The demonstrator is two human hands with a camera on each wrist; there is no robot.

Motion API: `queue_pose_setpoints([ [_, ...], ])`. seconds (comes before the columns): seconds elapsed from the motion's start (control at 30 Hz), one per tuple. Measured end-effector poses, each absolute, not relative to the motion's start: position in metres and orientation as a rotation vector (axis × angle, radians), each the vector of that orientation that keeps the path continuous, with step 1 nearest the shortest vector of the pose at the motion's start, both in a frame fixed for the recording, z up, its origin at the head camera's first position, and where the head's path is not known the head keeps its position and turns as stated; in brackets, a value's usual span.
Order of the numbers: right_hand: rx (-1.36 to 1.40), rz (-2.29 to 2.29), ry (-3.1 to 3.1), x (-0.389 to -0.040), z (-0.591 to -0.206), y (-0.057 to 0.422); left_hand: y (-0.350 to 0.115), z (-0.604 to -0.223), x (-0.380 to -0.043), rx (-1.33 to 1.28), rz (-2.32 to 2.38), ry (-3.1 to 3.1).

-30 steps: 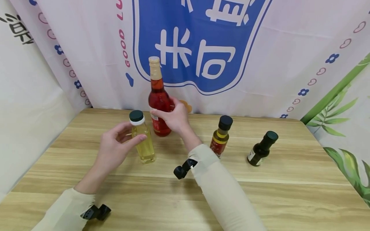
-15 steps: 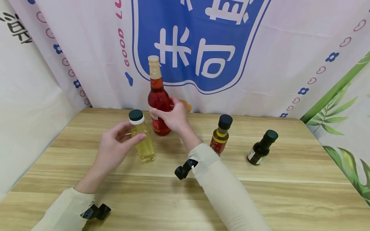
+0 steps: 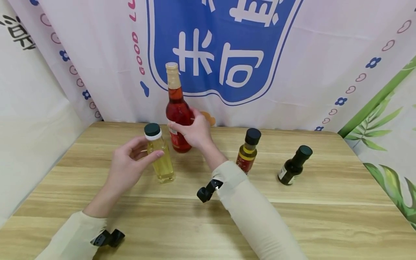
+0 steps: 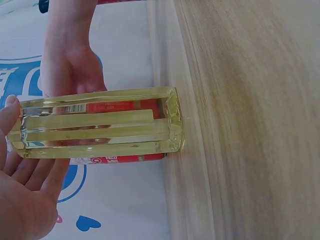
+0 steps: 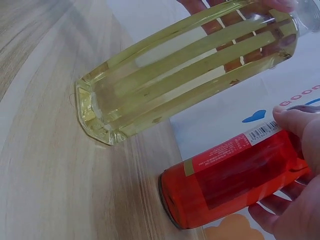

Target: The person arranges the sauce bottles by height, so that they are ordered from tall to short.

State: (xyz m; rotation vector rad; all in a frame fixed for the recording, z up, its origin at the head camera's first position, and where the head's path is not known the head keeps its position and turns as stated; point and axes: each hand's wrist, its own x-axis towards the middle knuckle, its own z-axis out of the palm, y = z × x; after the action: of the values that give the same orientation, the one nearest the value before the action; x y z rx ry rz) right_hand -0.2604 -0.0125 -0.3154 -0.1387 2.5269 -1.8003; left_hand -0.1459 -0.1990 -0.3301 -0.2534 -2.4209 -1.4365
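My left hand (image 3: 128,164) holds a clear glass bottle of pale yellow liquid (image 3: 163,165) near its top, thumb on the near side and fingers behind. The bottle has a dark green cap over a white ring and stands upright on the wooden table. Just behind it, my right hand (image 3: 196,130) grips a tall red glass bottle (image 3: 178,112) around its body. That one has a cream-wrapped neck and a red label with a barcode, which shows in the right wrist view. The two bottles stand close together, the red one (image 5: 235,177) seen through the yellow one (image 4: 95,125) in the left wrist view.
To the right stand a black-capped bottle (image 3: 248,153) with a red and yellow label, partly hidden by my right sleeve, and a small dark bottle (image 3: 294,166) with a green cap. A printed cloth (image 3: 292,90) hangs behind the wooden table (image 3: 195,224).
Both hands keep their hold on the two bottles, and the bottles stay in place. The head view has shifted very slightly.
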Motion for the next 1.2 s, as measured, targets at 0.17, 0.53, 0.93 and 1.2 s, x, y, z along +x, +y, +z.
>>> queue_pose_setpoints([
  [0.17, -0.146, -1.807, 2.524, -0.259, -0.313, -0.011, -0.199, -0.330, -0.145, -0.259, -1.439, -2.419],
  [0.53, -0.241, -1.985, 2.520, -0.247, -0.292, -0.001, -0.199, -0.331, -0.146, -0.242, -1.436, -2.436],
  [0.93, -0.432, -2.037, 2.701, -0.216, -0.237, 0.026, -0.197, -0.330, -0.146, -0.258, -1.457, -2.394],
  [1.2, -0.508, -2.037, 2.813, -0.196, -0.200, 0.050, -0.198, -0.330, -0.145, -0.254, -1.446, -2.413],
])
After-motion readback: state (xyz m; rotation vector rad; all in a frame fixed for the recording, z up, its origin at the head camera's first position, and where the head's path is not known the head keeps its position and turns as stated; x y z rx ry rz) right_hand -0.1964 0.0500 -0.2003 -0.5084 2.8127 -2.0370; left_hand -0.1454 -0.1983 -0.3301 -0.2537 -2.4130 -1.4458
